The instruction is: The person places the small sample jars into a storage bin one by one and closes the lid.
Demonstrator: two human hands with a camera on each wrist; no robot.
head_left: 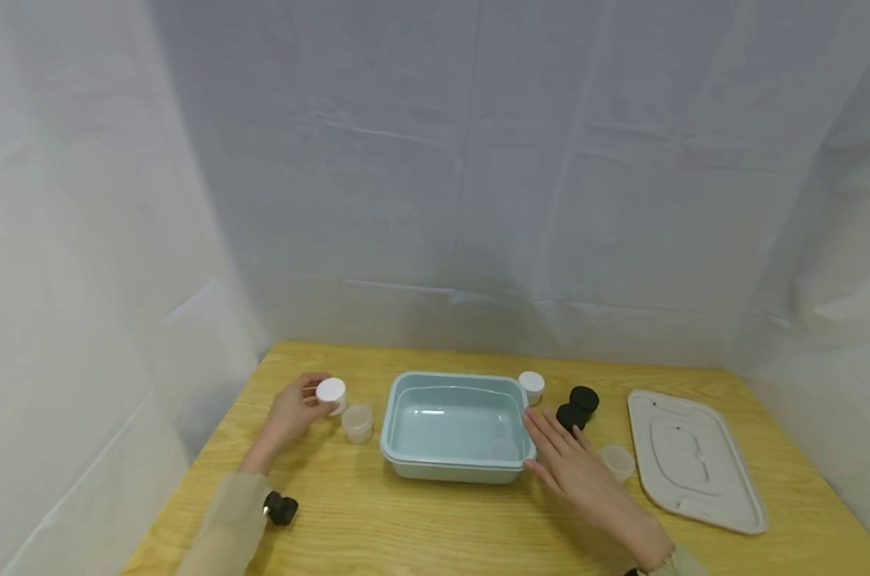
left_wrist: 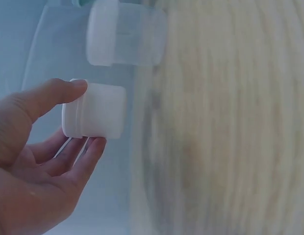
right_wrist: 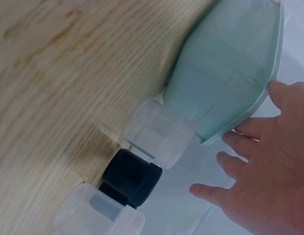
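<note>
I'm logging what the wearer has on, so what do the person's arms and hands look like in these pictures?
Both hands are bare, with no gloves or rings in view. The left hand comes out of a long, loose beige sleeve with a small black device at the wrist. The right hand shows a beige cuff at the frame's edge.

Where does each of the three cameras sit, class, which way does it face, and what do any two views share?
Head: worn on the head, looking forward and down at the wooden table, the blue tub, both hands and sleeves.
Left wrist: worn on the left wrist, close on the left hand pinching a white-lidded jar.
Right wrist: worn on the right wrist, facing the right hand by the tub's rim, with a black jar beside it.
Shared: head and left wrist both show that white-lidded jar.
</note>
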